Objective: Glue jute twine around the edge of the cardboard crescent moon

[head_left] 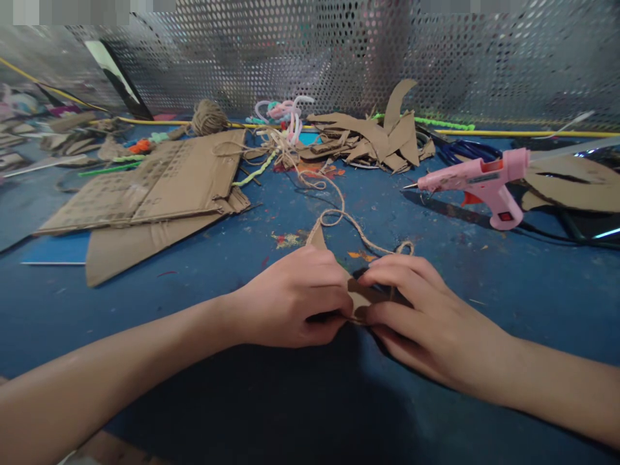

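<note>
A small piece of cardboard [361,299] is between my two hands near the middle of the blue table. My left hand [300,294] is closed on it, fingers curled at its left side, and a pointed tip of cardboard sticks up behind the knuckles. My right hand [421,310] grips the right side with thumb and bent fingers. Thin brown twine [356,226] loops away from behind my right fingers, past the cardboard tip, to a tangle farther back. What my fingertips pinch at the lower edge is partly hidden.
A pink glue gun [477,181] lies at the right. Flat cardboard sheets [179,174] lie at the left, a twine ball [209,117] behind them. Cardboard scraps [382,135] and pipe cleaners [288,113] sit before a perforated metal panel [310,58]. The table [217,413] is blue.
</note>
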`<action>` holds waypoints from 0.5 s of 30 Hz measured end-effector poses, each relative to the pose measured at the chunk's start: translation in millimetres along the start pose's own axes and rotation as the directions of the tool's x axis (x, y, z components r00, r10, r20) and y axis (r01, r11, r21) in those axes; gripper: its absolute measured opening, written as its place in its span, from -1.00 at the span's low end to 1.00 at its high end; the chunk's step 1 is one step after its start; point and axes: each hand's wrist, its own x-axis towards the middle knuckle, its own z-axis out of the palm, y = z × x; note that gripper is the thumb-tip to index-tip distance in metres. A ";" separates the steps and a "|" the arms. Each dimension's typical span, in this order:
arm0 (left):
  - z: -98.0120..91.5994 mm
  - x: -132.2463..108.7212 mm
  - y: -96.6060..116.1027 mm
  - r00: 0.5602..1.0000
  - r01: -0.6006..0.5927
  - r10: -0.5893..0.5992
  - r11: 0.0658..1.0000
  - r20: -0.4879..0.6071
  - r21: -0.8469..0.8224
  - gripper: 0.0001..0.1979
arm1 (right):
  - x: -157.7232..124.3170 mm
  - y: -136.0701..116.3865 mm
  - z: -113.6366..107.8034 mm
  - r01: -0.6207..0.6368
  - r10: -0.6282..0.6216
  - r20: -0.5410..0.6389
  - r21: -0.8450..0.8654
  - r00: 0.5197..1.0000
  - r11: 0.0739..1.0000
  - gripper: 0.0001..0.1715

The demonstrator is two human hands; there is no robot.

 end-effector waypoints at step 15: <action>0.0 1.4 0.1 0.999 -0.006 0.005 0.999 0.047 0.041 -0.90 | 0.4 -9.8 4.8 -0.039 0.039 -0.020 -0.021 0.999 0.999 -0.80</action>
